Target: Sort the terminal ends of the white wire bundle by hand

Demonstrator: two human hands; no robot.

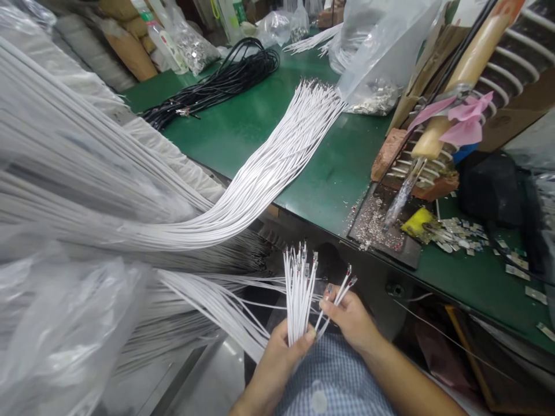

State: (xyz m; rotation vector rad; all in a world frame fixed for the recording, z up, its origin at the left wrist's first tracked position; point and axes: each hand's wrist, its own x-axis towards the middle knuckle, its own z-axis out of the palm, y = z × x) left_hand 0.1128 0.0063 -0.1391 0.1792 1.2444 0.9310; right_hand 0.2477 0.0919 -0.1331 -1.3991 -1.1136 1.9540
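At far left a crumpled sheet of clear, glossy plastic film (56, 323) lies blurred in the foreground, with a thick sheaf of long white insulated wires (243, 196) above it. The sheaf sweeps in a smooth curve up onto the flat green table (243, 130) and fans out there into bare metal tips. Behind it a loose coil of thin black cable (225, 78) sprawls across the table, near clear bags of small shiny metal parts (195, 49).

Lower down, in front of the table's near edge, the left hand (277, 361) is closed around a small upright bunch of white wires with metal terminals on their ends (299, 294), thumb pressed across the stems. Just to its right the right hand (351, 318) pinches two or three separate white wires (340, 292) between thumb and fingertips; these tilt away from the bunch, and their lower ends seem to run back into the left hand's grip, though that spot is hard to make out. Both hands hover over a blue-checked fabric lap (333, 375), with open room between them and the table's edge.

Further right, a dark tray scattered with silvery metal scraps (373, 225) sits at the table's edge, beside a rounded wooden handle wrapped with pink tape (459, 98) that leans over a ribbed rack. Small flat metal pieces (459, 234) litter the green surface beyond.
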